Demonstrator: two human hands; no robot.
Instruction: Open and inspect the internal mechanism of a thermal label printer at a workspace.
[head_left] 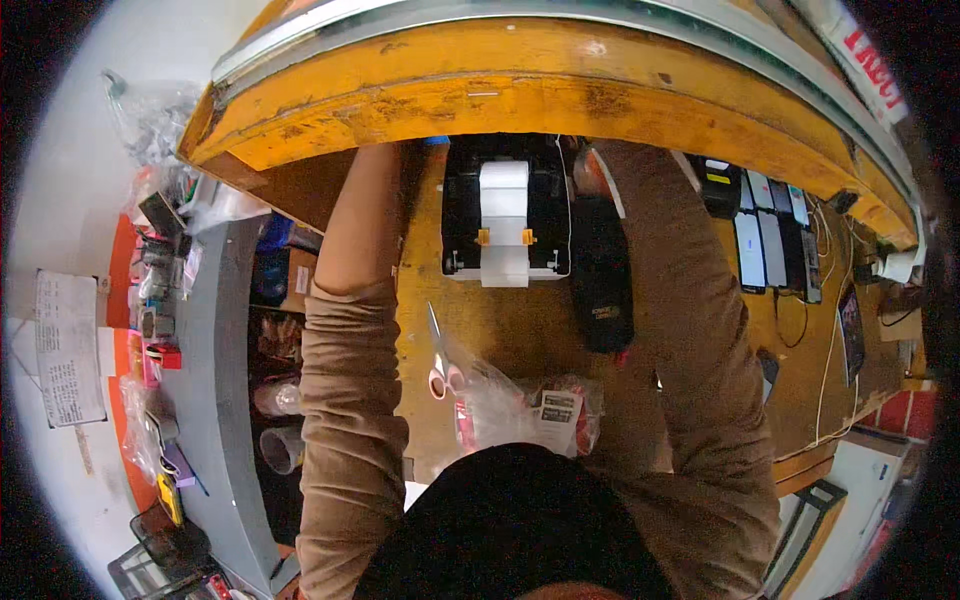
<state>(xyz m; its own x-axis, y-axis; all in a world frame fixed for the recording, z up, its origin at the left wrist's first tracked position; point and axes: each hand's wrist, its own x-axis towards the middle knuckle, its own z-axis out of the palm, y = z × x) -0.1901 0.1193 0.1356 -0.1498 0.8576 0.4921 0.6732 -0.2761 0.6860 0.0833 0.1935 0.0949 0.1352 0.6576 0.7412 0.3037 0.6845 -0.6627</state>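
Both arms reach up under the yellow shelf [520,95], hands out of sight.
A label printer [505,215] sits between the brown sleeves; scissors [438,352] and a clear plastic bag [525,405] lie nearer on the wooden desk [500,320].

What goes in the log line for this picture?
hands: hidden under shelf | printer: open | scissors: on desk

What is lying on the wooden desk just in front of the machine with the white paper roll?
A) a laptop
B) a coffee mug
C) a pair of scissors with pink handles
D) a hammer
C: a pair of scissors with pink handles lies on the orange wooden desk, on the near side of the label printer that holds the white roll, beside a clear plastic bag.
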